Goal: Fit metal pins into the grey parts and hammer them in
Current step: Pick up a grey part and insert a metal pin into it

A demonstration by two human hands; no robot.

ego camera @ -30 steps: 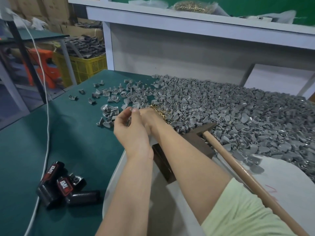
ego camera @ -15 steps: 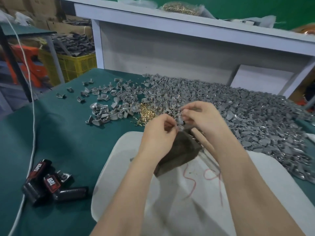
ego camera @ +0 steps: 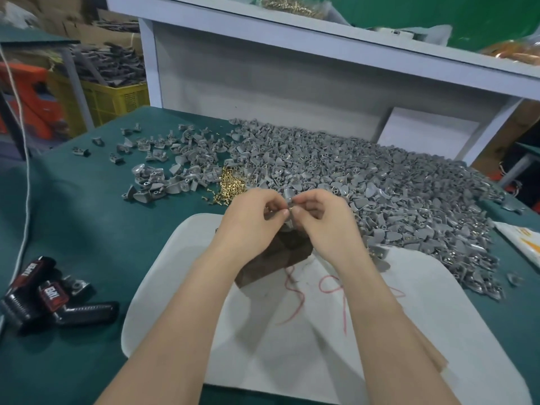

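Head view: curled fingers cover most of the grey part [ego camera: 288, 222], so only an edge shows. The pin [ego camera: 290, 210] is a faint brass glint at the thumb tips, and whether it is seated cannot be told. Versus 1.0 s ago, both hands have left the brass pin heap [ego camera: 230, 185] and now meet above the dark block [ego camera: 280, 258] on the white pad [ego camera: 292, 346]. Left hand [ego camera: 254, 220] and right hand [ego camera: 324, 223] each pinch the part narrowly between their fingertips, just in front of the grey parts pile [ego camera: 380, 185].
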